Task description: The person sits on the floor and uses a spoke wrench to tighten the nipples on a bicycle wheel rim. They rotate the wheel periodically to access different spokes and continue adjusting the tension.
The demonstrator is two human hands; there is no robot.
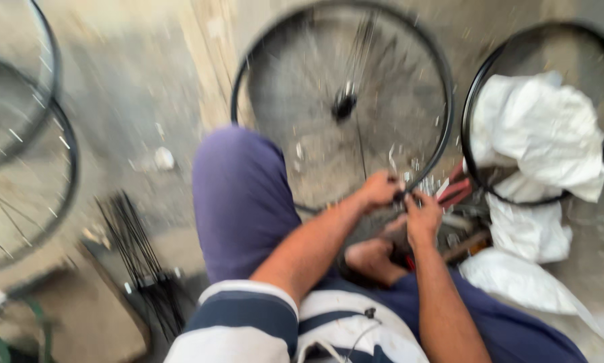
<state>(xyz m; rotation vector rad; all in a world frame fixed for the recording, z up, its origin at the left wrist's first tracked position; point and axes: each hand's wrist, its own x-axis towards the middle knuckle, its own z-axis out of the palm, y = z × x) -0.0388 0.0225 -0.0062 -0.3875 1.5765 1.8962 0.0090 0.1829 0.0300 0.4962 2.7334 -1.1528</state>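
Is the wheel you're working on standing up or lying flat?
Standing upright, tilted slightly. The bicycle wheel faces the camera with its rim bottom by the knee; the left hand and right hand grip its lower rim.

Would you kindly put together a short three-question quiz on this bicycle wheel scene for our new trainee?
1. True or false: both hands meet at the lower edge of the spoked wheel rim standing in front of the person.
2. Which lies on the floor to the person's left? A) a bundle of loose black spokes B) a bucket of water C) a folded chair
3. Fill in: the rim on the right has a crumpled ______ sack against it.

Key
1. True: the left hand and the right hand come together at the rim's bottom edge.
2. A: the bundle of spokes.
3. White: the white sack lies against the right-hand rim.
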